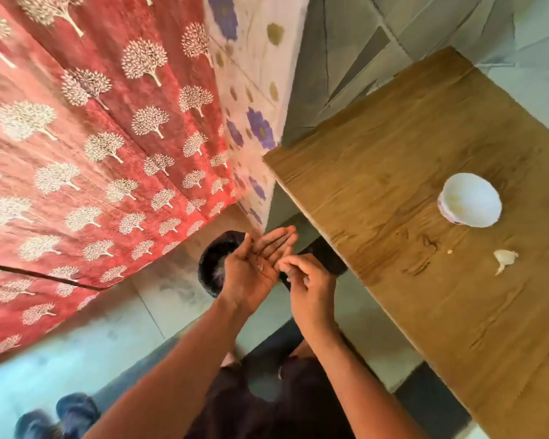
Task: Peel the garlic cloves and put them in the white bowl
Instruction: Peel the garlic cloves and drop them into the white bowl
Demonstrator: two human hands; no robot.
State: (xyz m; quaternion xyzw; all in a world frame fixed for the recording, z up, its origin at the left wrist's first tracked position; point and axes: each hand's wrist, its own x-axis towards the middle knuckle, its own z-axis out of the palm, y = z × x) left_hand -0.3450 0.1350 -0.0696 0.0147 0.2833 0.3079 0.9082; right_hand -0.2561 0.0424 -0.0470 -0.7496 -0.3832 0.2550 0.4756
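My left hand (pixel 254 267) is held out flat, palm up, over a dark bin (pixel 211 264) on the floor, left of the table. A small scrap of garlic skin (pixel 260 267) lies on the palm. My right hand (pixel 309 285) hovers beside it with fingers loosely curled, fingertips touching the left palm's edge; whether it pinches anything is unclear. The white bowl (pixel 471 201) stands on the wooden table (pixel 393 191) with pale peeled cloves inside. A garlic piece with papery skin (pixel 505 258) lies on the table in front of the bowl, and a tiny crumb (pixel 449 251) sits near it.
A red curtain with white tree prints (pixel 92 137) hangs at the left, a floral cloth (pixel 254 99) beside it. The floor is tiled. Dark footwear (pixel 57 416) lies at the bottom left. My dark-clothed legs are below my arms.
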